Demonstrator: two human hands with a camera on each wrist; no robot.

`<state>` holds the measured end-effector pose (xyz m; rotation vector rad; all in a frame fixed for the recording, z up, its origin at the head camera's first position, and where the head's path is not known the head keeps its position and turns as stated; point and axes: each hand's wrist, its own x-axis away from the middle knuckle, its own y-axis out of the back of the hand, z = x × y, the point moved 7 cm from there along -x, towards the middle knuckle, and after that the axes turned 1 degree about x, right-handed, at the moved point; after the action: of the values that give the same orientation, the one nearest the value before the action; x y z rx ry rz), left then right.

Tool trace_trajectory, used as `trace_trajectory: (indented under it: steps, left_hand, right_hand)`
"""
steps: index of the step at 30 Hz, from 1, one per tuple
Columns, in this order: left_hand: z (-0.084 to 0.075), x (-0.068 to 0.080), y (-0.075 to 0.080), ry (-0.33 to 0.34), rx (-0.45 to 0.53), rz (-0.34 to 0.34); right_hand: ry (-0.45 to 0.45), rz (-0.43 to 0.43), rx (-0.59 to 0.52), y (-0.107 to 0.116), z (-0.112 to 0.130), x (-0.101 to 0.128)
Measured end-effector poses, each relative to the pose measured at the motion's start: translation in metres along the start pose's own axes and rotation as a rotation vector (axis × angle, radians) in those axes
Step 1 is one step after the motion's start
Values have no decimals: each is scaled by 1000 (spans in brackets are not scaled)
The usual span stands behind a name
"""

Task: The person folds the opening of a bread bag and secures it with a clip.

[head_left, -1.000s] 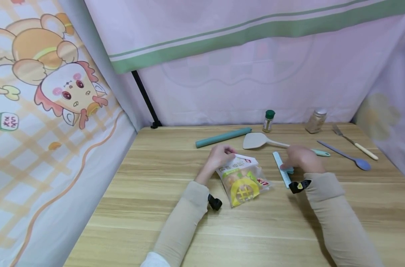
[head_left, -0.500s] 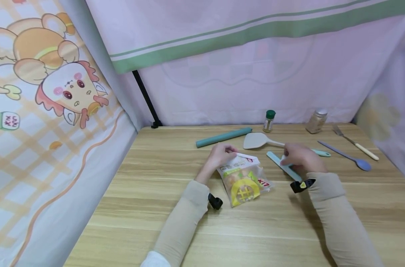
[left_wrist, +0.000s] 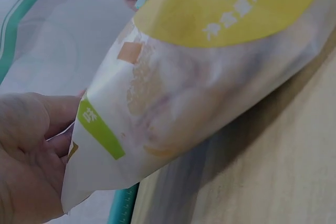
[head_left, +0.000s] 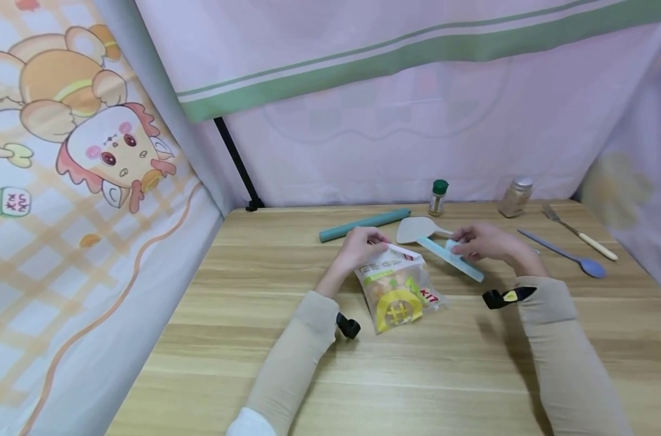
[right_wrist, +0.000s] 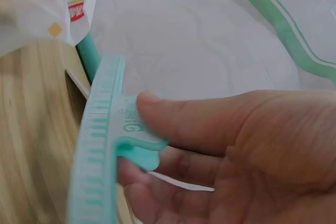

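A pale pinkish-white cloth with a green stripe [head_left: 363, 145] hangs behind everything, and a white cloth printed with orange checks and a cartoon animal [head_left: 85, 157] covers the left side. Below them spreads the light wood-grain tabletop [head_left: 406, 384]. Over its middle, tilted with its lower end toward the person, is a clear plastic food bag with yellow and green printing [head_left: 392, 290].

Of the two bare hands, both coming from beige sleeves, the left hand [head_left: 357, 248] pinches the bag's white top edge near its left corner. The right hand [head_left: 488, 242] grips a light-blue plastic clip with ruler markings [head_left: 441, 254] by its tabs, thumb on one side and fingers on the other; the clip slants near the bag's top right corner, apart from it.

Behind the bag lies a long teal rod [head_left: 381, 220]. A white spatula with a pale green handle [head_left: 415, 230] lies behind the clip, its handle partly hidden by the right hand. Farther right are a blue spoon [head_left: 592, 267] and a metal fork with a cream handle [head_left: 594, 244]. At the back stand a clear jar with a silver lid [head_left: 515, 198] and a smaller jar with a green lid [head_left: 438, 198].
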<state>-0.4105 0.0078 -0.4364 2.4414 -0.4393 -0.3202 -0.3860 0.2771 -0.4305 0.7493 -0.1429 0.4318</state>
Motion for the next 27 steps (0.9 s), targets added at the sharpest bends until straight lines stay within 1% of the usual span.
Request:
trace_trajectory:
  steps: [5,9,15,19,27]
  left_hand:
    - [2,2,-2,4,22,-7]
    - [4,3,-2,-2,42,-25]
    - [4,2,-1,-11,51,-50]
    - [5,2,-2,-12,43,-50]
    - [2,2,-4,-45,34,-27]
  right_hand:
    - [58,-82,30,4,7,0]
    - [92,-117,32,5,12,0]
    - [131,-127,2,1,20,1]
    - [152,-117,-15,-2,23,1]
    - [171,-143,55,-4,28,-1]
